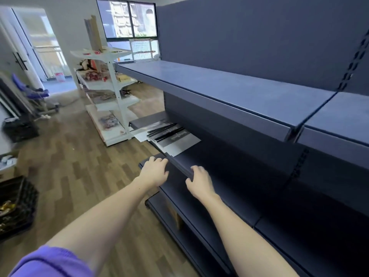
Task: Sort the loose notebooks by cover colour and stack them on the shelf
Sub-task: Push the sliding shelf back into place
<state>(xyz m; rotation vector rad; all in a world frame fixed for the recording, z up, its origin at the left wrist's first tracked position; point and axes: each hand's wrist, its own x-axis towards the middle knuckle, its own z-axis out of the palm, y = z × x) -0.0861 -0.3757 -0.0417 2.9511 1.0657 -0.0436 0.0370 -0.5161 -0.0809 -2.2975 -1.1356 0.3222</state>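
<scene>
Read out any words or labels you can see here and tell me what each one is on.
"Notebook": on the cover of a notebook in the loose pile on the dark shelf, printed sideways and blurred.
A second line on the next cover in the pile: too blurred to read.
Packets on the white rack: too small to read.

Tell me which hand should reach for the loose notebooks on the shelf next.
Probably the left hand. It rests at the shelf front edge just below the fanned pile of notebooks, on their side. The right hand grips the same edge farther from the pile and would have to cross over.
</scene>
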